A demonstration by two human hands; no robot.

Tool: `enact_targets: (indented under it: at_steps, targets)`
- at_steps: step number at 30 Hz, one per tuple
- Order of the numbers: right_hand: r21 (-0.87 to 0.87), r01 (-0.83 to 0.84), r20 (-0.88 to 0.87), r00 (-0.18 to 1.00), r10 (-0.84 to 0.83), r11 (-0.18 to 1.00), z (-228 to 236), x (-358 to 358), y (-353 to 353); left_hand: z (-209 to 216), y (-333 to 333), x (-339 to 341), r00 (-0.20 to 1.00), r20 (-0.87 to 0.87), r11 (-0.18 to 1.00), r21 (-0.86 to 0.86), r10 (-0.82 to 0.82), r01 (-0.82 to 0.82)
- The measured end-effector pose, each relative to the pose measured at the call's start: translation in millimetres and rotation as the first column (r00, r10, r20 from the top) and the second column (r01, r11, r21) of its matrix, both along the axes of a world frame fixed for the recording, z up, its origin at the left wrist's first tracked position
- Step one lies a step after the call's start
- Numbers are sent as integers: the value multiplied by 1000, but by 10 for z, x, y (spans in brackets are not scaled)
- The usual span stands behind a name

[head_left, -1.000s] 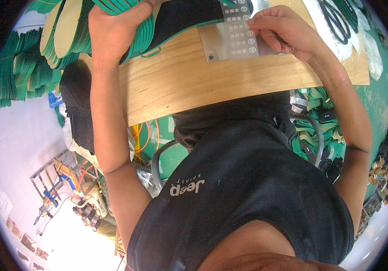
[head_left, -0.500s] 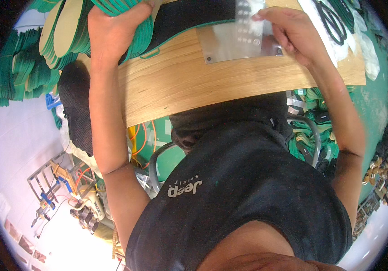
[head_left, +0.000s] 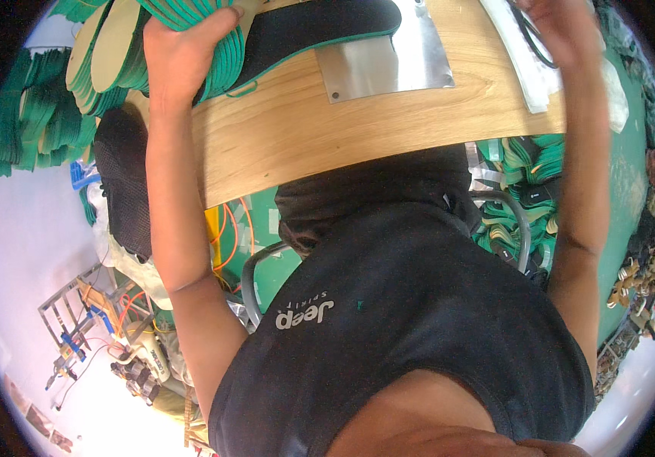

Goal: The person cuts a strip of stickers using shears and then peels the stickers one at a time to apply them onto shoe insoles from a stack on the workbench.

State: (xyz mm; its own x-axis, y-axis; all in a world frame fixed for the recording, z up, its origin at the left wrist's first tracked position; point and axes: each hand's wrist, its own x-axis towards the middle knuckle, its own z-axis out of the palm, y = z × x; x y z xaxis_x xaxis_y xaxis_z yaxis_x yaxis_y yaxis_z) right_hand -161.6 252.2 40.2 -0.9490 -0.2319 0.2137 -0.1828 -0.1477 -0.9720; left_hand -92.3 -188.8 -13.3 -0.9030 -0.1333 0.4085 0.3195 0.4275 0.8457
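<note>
My left hand (head_left: 182, 57) is closed round a stack of green-edged insoles (head_left: 224, 61) at the upper left, thumb on top. To the right of it, a black insole with a green edge (head_left: 304, 34) lies with one rounded end over a shiny metal plate (head_left: 388, 65). The plate is fastened to a wooden board (head_left: 281, 137). At the upper right, my right hand (head_left: 567, 30) is smeared by motion beside a black insole-shaped outline (head_left: 529, 34) on white material. Its fingertips are cut off by the top edge, so whether it holds anything is hidden.
More beige and green insoles (head_left: 118, 46) stand stacked at the far left, above a black mesh shoe-shaped thing (head_left: 125, 183). White sheets (head_left: 522, 68) lie at the board's right end. Below the board are a metal chair frame (head_left: 522, 221) and piled insoles (head_left: 529, 167).
My right hand has moved right and up, away from the metal plate. The clear sheet with white marks it held over the plate is out of sight. My left hand stays on the stack.
</note>
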Motion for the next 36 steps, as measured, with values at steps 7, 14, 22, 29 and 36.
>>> enact_targets:
  at_steps: [7, 14, 22, 29, 36]
  targets:
    - [27, 5, 566, 824, -19, 1000, -793, 409, -842, 28, 8, 79, 1000, 1, 996, 89, 2, -2]
    - [328, -236, 499, 866, 45, 915, -658, 599, -1049, 5, -25, 79, 1000, -16, 994, 110, -6, 8]
    - [309, -272, 547, 835, 64, 911, -662, 558, -903, 206, 225, 264, 999, 52, 997, 81, 9, -14]
    - [-1, 145, 547, 829, -121, 989, -433, 274, -595, 67, 36, 86, 1000, 9, 999, 44, 4, -5]
    - [37, 243, 548, 806, -223, 969, -580, 347, -503, 55, 36, 103, 999, -13, 998, 47, 32, -31]
